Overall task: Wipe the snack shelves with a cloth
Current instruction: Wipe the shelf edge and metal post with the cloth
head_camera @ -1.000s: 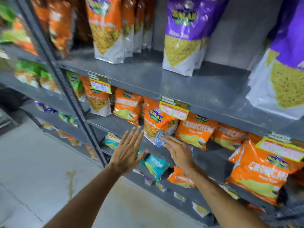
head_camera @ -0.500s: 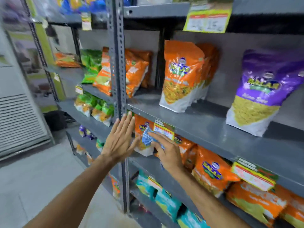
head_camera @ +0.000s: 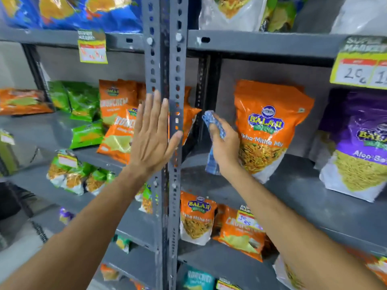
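Here, a grey metal shelf (head_camera: 303, 197) stocked with snack packets is seen head-on, with a perforated upright post (head_camera: 165, 59) running down the centre of the frame. The left hand (head_camera: 151, 137) is held flat and open just left of centre, fingers straight and pointing up, laid against the post with the thumb across its front edge. The right hand (head_camera: 225, 145) is raised just right of centre and is closed around a blue checked cloth (head_camera: 213, 126); the cloth sticks out above the fingers and hangs down below the palm, in front of the dark gap beside the post and above the shelf board.

Just beside the right hand, an upright orange snack bag (head_camera: 270, 126) is stood on the shelf, and a purple snack bag (head_camera: 360, 147) is seen at the right edge of the frame. Green packets (head_camera: 83, 105) and further orange ones are stacked in the left half. A yellow price tag (head_camera: 360, 65) is fixed to the shelf edge at the upper right, and another price tag (head_camera: 92, 49) at the upper left. More orange packets are stood on the lower shelf, below centre.
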A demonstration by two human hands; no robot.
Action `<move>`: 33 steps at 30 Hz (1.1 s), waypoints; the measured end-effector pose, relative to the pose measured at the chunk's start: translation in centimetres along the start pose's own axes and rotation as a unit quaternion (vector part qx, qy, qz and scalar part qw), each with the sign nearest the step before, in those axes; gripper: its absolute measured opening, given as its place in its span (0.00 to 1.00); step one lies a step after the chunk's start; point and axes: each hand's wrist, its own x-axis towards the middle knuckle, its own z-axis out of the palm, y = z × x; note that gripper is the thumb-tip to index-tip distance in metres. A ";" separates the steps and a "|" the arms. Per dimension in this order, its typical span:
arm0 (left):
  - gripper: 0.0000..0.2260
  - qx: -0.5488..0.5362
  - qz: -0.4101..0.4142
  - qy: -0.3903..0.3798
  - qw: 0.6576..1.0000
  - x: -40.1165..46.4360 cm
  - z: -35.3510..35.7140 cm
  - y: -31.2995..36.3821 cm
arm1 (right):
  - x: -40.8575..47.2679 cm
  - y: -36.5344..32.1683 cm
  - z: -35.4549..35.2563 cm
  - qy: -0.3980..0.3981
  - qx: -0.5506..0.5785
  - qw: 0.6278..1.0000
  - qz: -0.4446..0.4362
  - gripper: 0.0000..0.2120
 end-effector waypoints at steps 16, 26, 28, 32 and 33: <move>0.34 -0.056 0.056 0.104 0.991 1.0 6.2 0.2 | 10.9 15.4 6.6 -0.076 -0.335 0.910 0.233 0.14; 0.32 -0.054 0.047 0.097 0.993 1.2 5.5 0.5 | 5.1 12.3 6.2 -0.206 -0.372 0.892 0.151 0.15; 0.32 -0.054 0.043 0.098 0.993 1.2 5.4 0.6 | 3.2 11.0 5.6 -0.244 -0.353 0.896 0.112 0.15; 0.32 -0.046 0.031 0.102 0.993 1.2 5.1 0.8 | 0.1 7.7 4.7 -0.303 -0.365 0.877 0.075 0.21; 0.32 -0.045 0.030 0.100 0.994 1.3 5.0 0.9 | -0.6 6.9 4.3 -0.316 -0.377 0.869 0.064 0.21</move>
